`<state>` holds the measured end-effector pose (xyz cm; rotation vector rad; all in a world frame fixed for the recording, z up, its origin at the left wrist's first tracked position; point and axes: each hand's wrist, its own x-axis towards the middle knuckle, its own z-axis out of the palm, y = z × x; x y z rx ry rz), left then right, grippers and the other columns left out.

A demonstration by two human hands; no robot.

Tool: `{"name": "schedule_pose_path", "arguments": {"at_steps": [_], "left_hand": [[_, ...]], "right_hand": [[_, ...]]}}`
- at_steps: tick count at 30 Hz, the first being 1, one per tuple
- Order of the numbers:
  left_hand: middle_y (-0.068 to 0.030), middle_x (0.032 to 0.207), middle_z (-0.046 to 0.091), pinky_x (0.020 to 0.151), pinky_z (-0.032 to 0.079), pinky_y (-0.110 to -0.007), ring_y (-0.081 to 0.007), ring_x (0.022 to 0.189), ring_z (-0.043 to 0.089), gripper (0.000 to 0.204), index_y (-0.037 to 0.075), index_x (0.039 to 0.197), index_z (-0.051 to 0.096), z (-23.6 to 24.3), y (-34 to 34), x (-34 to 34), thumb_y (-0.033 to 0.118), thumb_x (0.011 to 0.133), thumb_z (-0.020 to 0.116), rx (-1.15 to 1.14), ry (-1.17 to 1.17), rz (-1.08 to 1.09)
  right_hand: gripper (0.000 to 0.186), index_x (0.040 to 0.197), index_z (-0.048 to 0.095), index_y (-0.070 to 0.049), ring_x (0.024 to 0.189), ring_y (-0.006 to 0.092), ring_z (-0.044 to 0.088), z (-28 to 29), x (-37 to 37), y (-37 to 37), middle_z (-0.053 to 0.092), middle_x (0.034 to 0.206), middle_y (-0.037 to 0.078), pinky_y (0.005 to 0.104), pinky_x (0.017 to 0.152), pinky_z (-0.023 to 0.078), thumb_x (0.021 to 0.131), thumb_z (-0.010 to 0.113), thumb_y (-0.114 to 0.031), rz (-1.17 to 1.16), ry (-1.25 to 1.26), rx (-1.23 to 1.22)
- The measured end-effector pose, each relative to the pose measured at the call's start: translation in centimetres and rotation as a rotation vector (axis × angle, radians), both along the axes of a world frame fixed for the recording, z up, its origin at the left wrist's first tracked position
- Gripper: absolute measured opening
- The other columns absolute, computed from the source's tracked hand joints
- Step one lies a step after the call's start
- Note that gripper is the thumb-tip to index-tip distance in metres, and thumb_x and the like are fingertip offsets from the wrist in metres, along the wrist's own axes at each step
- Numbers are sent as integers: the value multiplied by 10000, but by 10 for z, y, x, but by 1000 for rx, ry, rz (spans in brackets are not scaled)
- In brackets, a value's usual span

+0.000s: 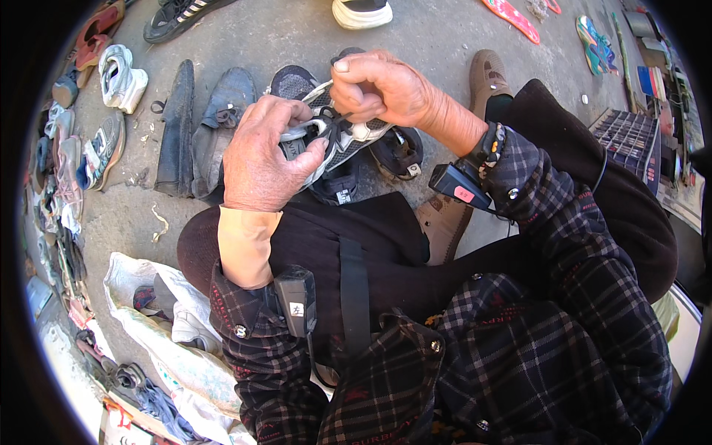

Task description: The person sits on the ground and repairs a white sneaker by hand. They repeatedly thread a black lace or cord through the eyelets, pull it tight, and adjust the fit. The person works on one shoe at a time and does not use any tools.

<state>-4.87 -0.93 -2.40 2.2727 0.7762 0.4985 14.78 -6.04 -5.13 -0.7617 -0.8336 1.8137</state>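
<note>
A grey mesh sneaker with a white sole and black laces (343, 152) is held up over my lap, tilted. My left hand (261, 152) grips its side, thumb on the upper near the tongue and fingers curled over the edge. Above the laces my right hand (382, 90) is closed in a fist. A black shoelace (337, 127) runs up toward its curled fingers, though its end is hidden by them. Just beyond the sneaker lies a dark mesh shoe (292, 80). Below it, black shoes (397, 152) are partly covered by it.
Left of my hands lie a dark slip-on (176, 130) and a dark blue leather shoe (230, 96). A white sack (152, 330) with shoes inside stands at lower left. Rows of shoes line the left rim. A plastic crate (627, 141) sits at right, and a red slipper (512, 18) lies far off.
</note>
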Motion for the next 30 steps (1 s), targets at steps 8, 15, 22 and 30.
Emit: {"name": "schedule_pose_path", "arguments": {"at_steps": [8,15,22,30], "left_hand": [[-68,825,532,718,442,-293,-201,770,534,354,80,957,645,2,1,-1,58,607,689,-29,-22,-127],[-86,866,534,813,413,-329,-240,862,533,292,64,935,640,1,2,1,61,643,651,-20,-67,-168],[-95,906,583,845,404,-317,-247,898,544,168,23,818,570,-2,3,6,31,651,582,-54,-118,-201],[-69,819,590,760,436,-285,-221,817,552,169,16,775,541,0,2,6,-6,612,581,-93,-132,-134]], "right_hand": [[353,601,443,-61,434,70,228,1,0,-1,314,499,-24,230,422,223,914,402,-220,-24,111,-78],[351,608,444,-53,433,76,236,1,0,0,326,510,-14,233,429,233,911,402,-226,-17,157,-86],[351,602,431,-53,450,85,248,2,-2,0,316,517,-10,241,447,244,908,398,-222,23,158,-52],[350,602,435,-48,460,96,265,3,-2,-1,328,521,0,249,456,253,905,399,-220,23,159,-50]]}}
